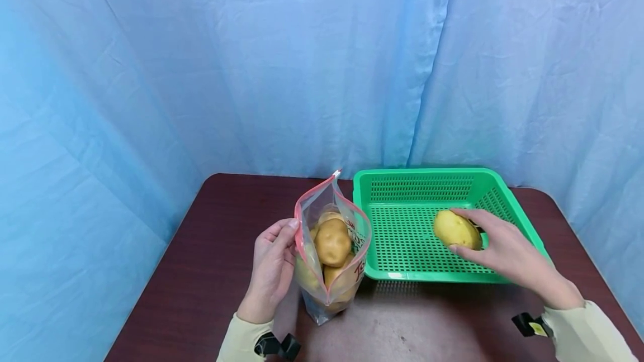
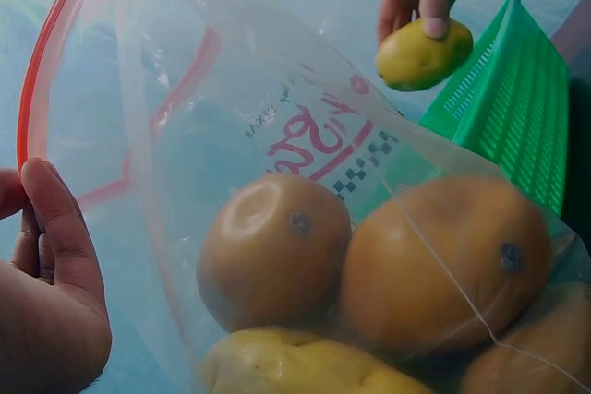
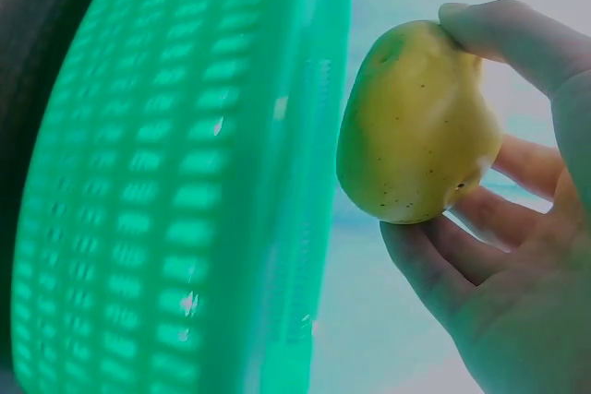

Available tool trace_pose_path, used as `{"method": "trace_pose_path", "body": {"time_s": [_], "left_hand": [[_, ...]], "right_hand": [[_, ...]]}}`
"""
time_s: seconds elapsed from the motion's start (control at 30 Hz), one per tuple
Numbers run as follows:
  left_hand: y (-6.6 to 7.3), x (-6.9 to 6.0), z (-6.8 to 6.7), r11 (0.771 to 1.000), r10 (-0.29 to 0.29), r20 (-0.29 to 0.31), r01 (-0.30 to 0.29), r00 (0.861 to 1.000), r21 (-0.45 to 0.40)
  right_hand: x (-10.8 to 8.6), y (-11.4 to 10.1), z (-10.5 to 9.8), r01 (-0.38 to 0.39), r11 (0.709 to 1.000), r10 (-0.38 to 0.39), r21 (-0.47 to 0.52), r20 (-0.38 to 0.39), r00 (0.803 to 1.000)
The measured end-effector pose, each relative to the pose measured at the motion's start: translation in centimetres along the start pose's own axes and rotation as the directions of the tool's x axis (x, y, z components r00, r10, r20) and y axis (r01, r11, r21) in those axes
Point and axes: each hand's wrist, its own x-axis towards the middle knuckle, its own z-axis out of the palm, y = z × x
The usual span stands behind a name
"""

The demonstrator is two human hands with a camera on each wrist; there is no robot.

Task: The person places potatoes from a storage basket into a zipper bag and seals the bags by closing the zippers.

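Note:
A clear zip bag (image 1: 363, 222) with a red-edged mouth stands on the table, its top spread apart. Inside it are several brown and yellow potatoes (image 1: 333, 242), also visible through the plastic in the left wrist view. My left hand (image 1: 274, 264) pinches the bag's left rim between thumb and fingers. Over the green basket (image 1: 397, 275), my right hand (image 1: 508, 247) grips a yellow potato (image 1: 455, 229). In the right wrist view that potato (image 3: 416, 126) is held between thumb and fingertips, apart from the basket wall.
The basket, of perforated plastic, stands to the right of the bag near the table's back edge. A dark brown table (image 1: 201, 272) lies beneath everything. Blue curtains (image 1: 302, 71) hang behind and at both sides. Each wrist wears a small black device.

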Motion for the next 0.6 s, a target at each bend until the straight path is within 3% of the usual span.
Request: {"method": "trace_pose_path", "body": {"time_s": [0.6], "left_hand": [[-0.2, 0.1, -0.1, 1.0, 0.006, 0.005, -0.006, 1.0, 0.005]], "right_hand": [[0.4, -6.7, -0.7, 0.101, 0.993, -0.088, 0.059, -0.192, 0.977]]}}
